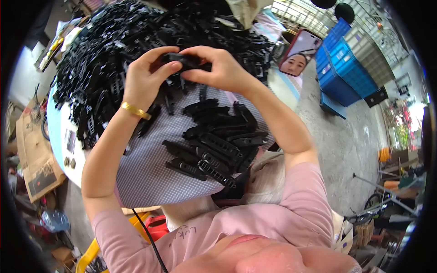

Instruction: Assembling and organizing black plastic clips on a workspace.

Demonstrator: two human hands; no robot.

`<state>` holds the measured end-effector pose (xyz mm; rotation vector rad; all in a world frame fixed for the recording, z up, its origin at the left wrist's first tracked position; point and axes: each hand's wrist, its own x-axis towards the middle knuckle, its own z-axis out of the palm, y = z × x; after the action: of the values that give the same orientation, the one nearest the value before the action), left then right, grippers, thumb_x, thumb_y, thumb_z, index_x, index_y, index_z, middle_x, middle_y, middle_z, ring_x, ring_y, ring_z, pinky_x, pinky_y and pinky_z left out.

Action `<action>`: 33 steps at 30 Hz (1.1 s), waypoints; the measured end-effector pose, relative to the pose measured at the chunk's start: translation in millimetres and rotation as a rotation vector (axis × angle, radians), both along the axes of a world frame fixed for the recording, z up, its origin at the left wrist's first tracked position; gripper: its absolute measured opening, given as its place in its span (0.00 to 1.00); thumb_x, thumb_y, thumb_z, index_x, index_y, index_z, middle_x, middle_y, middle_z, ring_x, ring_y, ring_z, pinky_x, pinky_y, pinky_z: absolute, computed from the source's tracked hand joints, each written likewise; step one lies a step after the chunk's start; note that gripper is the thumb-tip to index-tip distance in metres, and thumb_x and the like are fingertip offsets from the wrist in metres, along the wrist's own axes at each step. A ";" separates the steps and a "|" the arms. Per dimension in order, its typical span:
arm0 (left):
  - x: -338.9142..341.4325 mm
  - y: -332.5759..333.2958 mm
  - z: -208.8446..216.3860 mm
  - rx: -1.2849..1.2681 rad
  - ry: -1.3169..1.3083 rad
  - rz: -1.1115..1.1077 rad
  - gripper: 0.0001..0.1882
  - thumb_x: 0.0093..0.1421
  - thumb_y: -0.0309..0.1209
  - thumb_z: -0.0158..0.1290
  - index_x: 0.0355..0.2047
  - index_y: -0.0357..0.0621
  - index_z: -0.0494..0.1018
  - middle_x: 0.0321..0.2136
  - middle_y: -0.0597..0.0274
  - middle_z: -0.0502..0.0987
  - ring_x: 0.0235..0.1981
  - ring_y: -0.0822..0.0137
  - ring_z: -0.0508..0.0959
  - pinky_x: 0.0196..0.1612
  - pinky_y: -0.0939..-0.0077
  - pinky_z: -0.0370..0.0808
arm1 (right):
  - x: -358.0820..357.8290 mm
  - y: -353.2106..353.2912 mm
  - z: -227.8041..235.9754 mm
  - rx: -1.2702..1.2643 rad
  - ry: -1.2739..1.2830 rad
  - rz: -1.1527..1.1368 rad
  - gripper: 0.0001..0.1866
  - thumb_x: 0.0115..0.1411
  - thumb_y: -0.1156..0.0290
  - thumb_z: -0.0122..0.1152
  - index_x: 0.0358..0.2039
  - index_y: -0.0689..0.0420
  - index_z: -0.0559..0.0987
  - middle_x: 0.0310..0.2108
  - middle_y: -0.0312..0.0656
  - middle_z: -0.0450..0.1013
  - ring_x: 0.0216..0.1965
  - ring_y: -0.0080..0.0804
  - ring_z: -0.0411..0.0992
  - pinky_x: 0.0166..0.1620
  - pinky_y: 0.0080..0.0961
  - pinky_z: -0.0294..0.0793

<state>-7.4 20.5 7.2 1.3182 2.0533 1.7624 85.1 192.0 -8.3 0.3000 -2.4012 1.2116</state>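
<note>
Between both my hands, in front of the big heap, is a black plastic part (185, 59), largely hidden by fingers. My left hand (146, 75) pinches its left side with thumb and forefinger. From the other side, my right hand (218, 68) closes its fingers around it. Beyond and left of my hands rises a large heap of long black plastic parts (109, 50). Nearer my body, a smaller group of similar parts (218, 141), some with slotted faces, lies on a grey patterned mat (150, 177).
A phone (300, 52) in a red case stands at the right edge of the table. Blue plastic crates (341, 68) are stacked on the floor further right. Cardboard (36, 150) lies at the left. A black cable (148, 234) runs beside my left arm, over a yellow chair (88, 252).
</note>
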 end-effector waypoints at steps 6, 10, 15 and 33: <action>-2.9 -0.2 -2.4 -0.056 0.167 0.051 0.14 0.50 0.23 0.57 0.40 0.40 0.75 0.26 0.69 0.76 0.27 0.81 0.72 0.32 0.88 0.68 | 1.0 -3.4 -1.1 0.126 0.134 -0.060 0.25 0.44 0.63 0.69 0.41 0.62 0.75 0.34 0.47 0.74 0.35 0.34 0.74 0.39 0.25 0.73; 5.4 2.7 2.6 -0.019 0.153 0.031 0.14 0.52 0.22 0.57 0.40 0.38 0.74 0.29 0.69 0.75 0.29 0.80 0.71 0.35 0.88 0.69 | 5.5 0.7 0.2 0.110 0.272 -0.067 0.21 0.43 0.65 0.69 0.37 0.61 0.77 0.30 0.46 0.75 0.30 0.35 0.75 0.35 0.24 0.74; -4.4 -3.0 -1.6 -0.010 0.101 -0.040 0.16 0.52 0.22 0.57 0.42 0.38 0.72 0.33 0.68 0.74 0.32 0.78 0.72 0.38 0.87 0.69 | 6.8 -3.3 -0.3 0.101 0.317 -0.097 0.19 0.44 0.65 0.69 0.35 0.60 0.78 0.24 0.44 0.75 0.23 0.32 0.73 0.28 0.23 0.70; 12.2 -2.3 12.2 -0.103 0.025 -0.108 0.16 0.52 0.24 0.56 0.43 0.37 0.72 0.31 0.67 0.75 0.28 0.80 0.71 0.35 0.89 0.69 | 10.2 19.8 4.2 -0.133 0.009 0.172 0.16 0.49 0.64 0.68 0.33 0.62 0.80 0.23 0.36 0.75 0.24 0.17 0.69 0.28 0.13 0.67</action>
<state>4.7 18.1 19.3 1.3987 2.0150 1.5818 95.2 211.8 -4.1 0.4773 -2.3121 1.4345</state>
